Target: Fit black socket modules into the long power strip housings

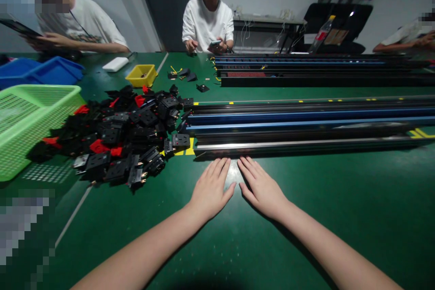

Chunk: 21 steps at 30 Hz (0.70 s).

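My left hand (210,188) and my right hand (260,186) lie flat, palms down, side by side on the green table (340,208). Their fingers are stretched out and hold nothing. The fingertips almost reach the nearest of several long black and blue rails (306,131) that run off to the right. A big heap of black and red socket modules (122,136) lies to the left of my left hand.
A green mesh basket (30,122) stands at the far left, blue bins (44,70) behind it, a small yellow tray (142,74) further back. More rails (319,70) lie at the back right. Three other people sit round the table; one holds a phone.
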Each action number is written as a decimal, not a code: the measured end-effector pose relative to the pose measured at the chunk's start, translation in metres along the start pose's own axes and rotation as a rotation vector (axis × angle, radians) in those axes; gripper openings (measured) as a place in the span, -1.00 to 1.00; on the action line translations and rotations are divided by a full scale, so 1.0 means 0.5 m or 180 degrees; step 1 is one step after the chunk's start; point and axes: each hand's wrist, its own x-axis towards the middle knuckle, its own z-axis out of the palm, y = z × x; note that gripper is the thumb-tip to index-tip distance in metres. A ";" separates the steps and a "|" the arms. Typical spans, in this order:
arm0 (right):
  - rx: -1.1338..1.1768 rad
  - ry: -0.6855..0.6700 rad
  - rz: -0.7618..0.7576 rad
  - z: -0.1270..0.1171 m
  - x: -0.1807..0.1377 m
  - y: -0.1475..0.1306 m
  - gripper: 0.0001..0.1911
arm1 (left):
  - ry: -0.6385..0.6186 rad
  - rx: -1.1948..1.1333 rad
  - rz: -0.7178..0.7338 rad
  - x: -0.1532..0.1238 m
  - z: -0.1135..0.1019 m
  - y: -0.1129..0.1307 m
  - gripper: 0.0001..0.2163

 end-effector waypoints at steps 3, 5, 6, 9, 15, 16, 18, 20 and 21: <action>-0.0142 -0.0105 -0.0042 0.001 -0.003 0.000 -0.33 | 0.0058 0.0112 0.0002 -0.006 0.006 0.004 -0.41; -0.0214 -0.0161 -0.0055 0.001 -0.003 -0.001 -0.32 | 0.0066 0.0162 -0.0006 -0.010 0.009 0.006 -0.41; -0.0239 -0.0182 -0.0068 0.001 -0.003 -0.001 -0.32 | 0.0057 0.0174 -0.0001 -0.011 0.010 0.007 -0.41; -0.0276 -0.0159 -0.0114 0.003 -0.003 -0.001 -0.32 | 0.0032 0.0174 0.0020 -0.014 0.011 0.007 -0.41; -0.0357 -0.0111 -0.0144 0.007 -0.005 -0.001 -0.32 | -0.0047 0.0154 0.0013 -0.012 0.010 0.007 -0.40; -0.0375 -0.0127 -0.0141 0.007 -0.005 -0.001 -0.32 | -0.0055 0.0148 0.0006 -0.012 0.010 0.008 -0.40; -0.0402 -0.0164 -0.0132 0.006 -0.005 -0.002 -0.31 | -0.0055 0.0139 0.0004 -0.012 0.009 0.008 -0.39; -0.0416 -0.0189 -0.0124 0.006 -0.004 -0.003 -0.31 | -0.0047 0.0148 0.0021 -0.011 0.009 0.008 -0.39; -0.0415 -0.0192 -0.0122 0.006 -0.004 -0.003 -0.30 | -0.0043 0.0162 0.0030 -0.011 0.009 0.008 -0.39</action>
